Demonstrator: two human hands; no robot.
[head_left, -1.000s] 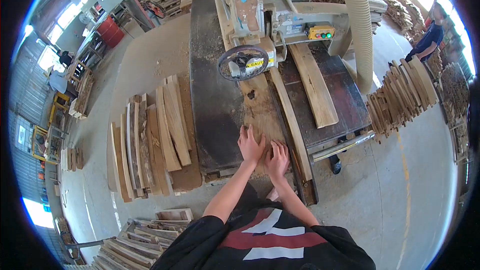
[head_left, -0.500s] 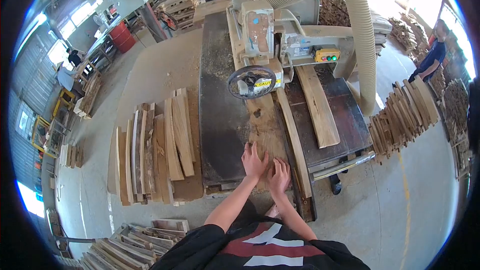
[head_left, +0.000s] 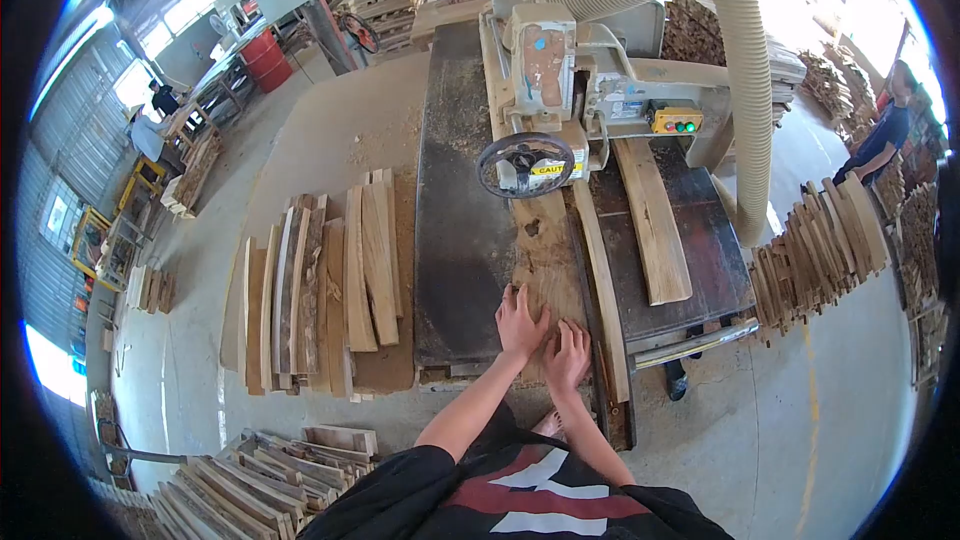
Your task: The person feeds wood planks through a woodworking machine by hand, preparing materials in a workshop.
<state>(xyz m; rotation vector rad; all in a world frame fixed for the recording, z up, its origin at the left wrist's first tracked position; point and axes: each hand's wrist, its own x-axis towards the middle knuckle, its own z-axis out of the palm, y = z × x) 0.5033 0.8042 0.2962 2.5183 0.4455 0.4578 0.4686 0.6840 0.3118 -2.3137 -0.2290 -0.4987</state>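
Observation:
A wide plank with a dark knot [head_left: 543, 262] lies lengthwise on the dark machine table, its far end running under the saw head. My left hand [head_left: 521, 324] rests on the plank's near part, fingers spread and pointing forward. Just right of it and slightly nearer to me, my right hand [head_left: 567, 355] presses on the same plank with its fingers apart and a little bent. Neither hand is wrapped around anything. Along the plank's right side runs a narrow wood strip [head_left: 600, 290], close to my right hand but apart from it.
The saw head has a black handwheel [head_left: 526, 165], a button box [head_left: 675, 120] and a thick hose [head_left: 742, 90]. Another board [head_left: 652, 225] lies on the right table. Loose boards [head_left: 375, 265] stand left; stacked wood [head_left: 820, 250] is right. A person in blue [head_left: 885, 135] stands there.
The camera view has shifted a little, so the scene sits farther right. Both hands remain on the plank, which shows no clear movement against the machine.

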